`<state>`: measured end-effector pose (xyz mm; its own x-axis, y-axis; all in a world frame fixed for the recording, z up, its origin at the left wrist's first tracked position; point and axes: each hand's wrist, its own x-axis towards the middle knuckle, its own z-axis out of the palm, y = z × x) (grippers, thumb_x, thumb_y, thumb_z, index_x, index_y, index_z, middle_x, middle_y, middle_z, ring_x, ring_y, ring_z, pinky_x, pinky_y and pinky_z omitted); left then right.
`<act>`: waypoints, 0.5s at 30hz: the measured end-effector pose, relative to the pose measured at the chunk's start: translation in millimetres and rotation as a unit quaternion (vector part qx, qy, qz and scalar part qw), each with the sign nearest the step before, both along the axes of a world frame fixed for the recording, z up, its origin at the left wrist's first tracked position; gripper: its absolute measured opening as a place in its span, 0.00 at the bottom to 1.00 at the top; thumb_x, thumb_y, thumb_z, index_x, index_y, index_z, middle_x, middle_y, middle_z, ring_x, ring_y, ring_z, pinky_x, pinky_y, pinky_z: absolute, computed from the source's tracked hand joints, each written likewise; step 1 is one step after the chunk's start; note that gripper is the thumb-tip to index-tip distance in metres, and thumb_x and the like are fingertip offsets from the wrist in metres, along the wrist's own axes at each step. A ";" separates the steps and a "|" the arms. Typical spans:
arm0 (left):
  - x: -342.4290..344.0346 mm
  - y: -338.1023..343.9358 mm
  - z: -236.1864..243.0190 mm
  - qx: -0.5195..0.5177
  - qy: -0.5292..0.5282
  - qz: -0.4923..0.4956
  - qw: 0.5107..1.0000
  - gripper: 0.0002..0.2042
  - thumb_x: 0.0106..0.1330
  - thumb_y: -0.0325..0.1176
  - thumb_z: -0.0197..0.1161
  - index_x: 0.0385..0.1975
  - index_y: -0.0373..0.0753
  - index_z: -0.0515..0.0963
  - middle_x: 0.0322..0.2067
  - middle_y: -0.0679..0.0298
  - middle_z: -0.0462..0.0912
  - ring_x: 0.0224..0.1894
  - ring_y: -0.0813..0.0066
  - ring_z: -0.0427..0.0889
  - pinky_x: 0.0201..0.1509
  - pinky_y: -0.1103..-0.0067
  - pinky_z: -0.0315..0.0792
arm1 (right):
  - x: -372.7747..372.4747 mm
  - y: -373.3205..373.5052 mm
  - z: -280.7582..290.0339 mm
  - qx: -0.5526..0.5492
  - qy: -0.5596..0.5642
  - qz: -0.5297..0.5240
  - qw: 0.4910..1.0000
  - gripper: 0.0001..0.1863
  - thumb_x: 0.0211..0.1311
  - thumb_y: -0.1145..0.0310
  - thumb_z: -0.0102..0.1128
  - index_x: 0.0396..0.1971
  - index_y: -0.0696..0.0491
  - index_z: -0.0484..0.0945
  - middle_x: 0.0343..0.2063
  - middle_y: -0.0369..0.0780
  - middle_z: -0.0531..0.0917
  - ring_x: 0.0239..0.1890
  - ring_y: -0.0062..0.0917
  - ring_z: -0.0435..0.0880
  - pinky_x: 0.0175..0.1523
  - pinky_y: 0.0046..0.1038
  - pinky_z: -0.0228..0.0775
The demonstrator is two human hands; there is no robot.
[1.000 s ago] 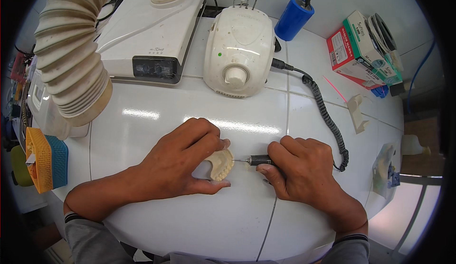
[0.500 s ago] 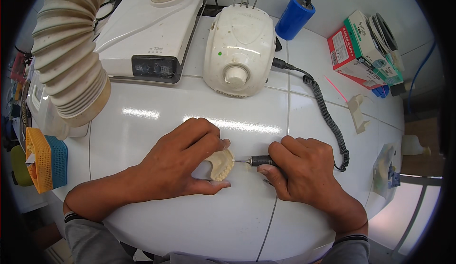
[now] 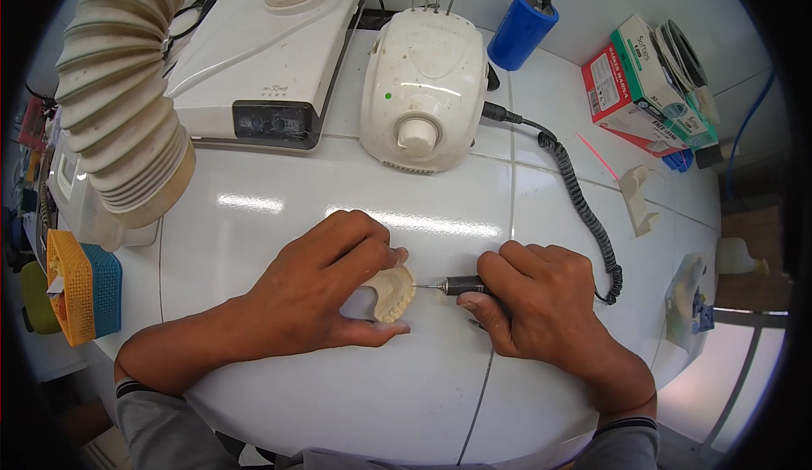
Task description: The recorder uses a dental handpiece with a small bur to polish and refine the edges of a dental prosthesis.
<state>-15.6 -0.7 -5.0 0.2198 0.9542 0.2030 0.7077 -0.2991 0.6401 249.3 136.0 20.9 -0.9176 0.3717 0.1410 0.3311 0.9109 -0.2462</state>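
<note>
At the far left edge an orange and blue mesh basket (image 3: 80, 288) is seen, and above it a ribbed extraction hose (image 3: 118, 106) curves down toward the white table (image 3: 338, 402), ending just left of the work. Behind, a flat white box unit (image 3: 266, 64) is set beside a rounded white micromotor control unit (image 3: 423, 90). Near the middle of the table the left hand (image 3: 317, 297) is laid palm down over a cream dental plaster cast (image 3: 393, 294); the fingers are curled around it, the thumb pressed along its near edge and the fingertips closed over its far edge, so the cast is gripped and kept low against the tabletop. The toothed arch of the cast is turned toward the right. A dark handpiece (image 3: 463, 285) is held just right of it, its long axis lying roughly level across the view, with the thin bur pointing left and meeting the cast's right edge. The right hand (image 3: 541, 301) is clenched around the handpiece, thumb beneath and fingers folded over it. A coiled black cable (image 3: 584, 208) is run from the control unit round behind the right hand. Further right, a blue cylinder (image 3: 518, 30) and red and green cartons (image 3: 643, 81) are stood at the table's back edge.
</note>
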 end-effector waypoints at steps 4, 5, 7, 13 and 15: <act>-0.8 -0.1 -0.7 0.004 0.002 -0.001 1.000 0.35 0.48 0.45 0.93 0.53 0.36 0.84 0.50 0.56 0.78 0.50 0.59 0.83 0.50 0.68 0.82 | -0.1 -0.4 0.4 0.002 -0.006 0.001 1.000 0.19 0.71 0.49 0.74 0.30 0.47 0.80 0.22 0.34 0.75 0.17 0.26 0.78 0.24 0.32 0.67; -0.6 0.0 -0.9 0.004 0.002 -0.001 1.000 0.35 0.48 0.45 0.93 0.53 0.36 0.84 0.50 0.56 0.78 0.50 0.59 0.83 0.50 0.68 0.82 | 0.1 -0.4 -0.2 0.003 -0.004 0.001 1.000 0.19 0.71 0.49 0.74 0.30 0.47 0.80 0.22 0.34 0.74 0.17 0.26 0.78 0.24 0.32 0.67; -0.1 0.1 -1.2 0.006 0.002 0.001 1.000 0.35 0.48 0.45 0.93 0.53 0.36 0.84 0.50 0.56 0.78 0.50 0.59 0.83 0.50 0.69 0.83 | 0.3 -0.3 -0.3 0.005 -0.002 0.002 1.000 0.20 0.71 0.48 0.74 0.30 0.47 0.80 0.22 0.34 0.74 0.17 0.26 0.77 0.24 0.31 0.67; 0.0 -0.6 -1.1 0.013 0.007 0.003 1.000 0.35 0.48 0.45 0.93 0.53 0.37 0.84 0.51 0.56 0.78 0.51 0.59 0.83 0.51 0.68 0.83 | 0.0 -0.1 -0.5 0.003 0.001 0.002 1.000 0.20 0.72 0.48 0.73 0.30 0.47 0.79 0.22 0.34 0.74 0.17 0.26 0.78 0.24 0.32 0.67; -0.2 -0.7 -1.4 0.009 0.006 0.003 1.000 0.35 0.48 0.45 0.93 0.53 0.36 0.84 0.51 0.56 0.78 0.51 0.58 0.83 0.51 0.68 0.83 | -0.1 -0.4 -0.3 0.003 -0.001 0.002 1.000 0.19 0.72 0.48 0.73 0.30 0.47 0.79 0.22 0.34 0.74 0.18 0.27 0.78 0.24 0.32 0.68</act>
<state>-15.7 -1.4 -6.4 0.2161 0.9516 0.2183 0.7169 -0.3065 0.6262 249.2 135.6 20.5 -0.9191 0.3676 0.1421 0.3282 0.9135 -0.2403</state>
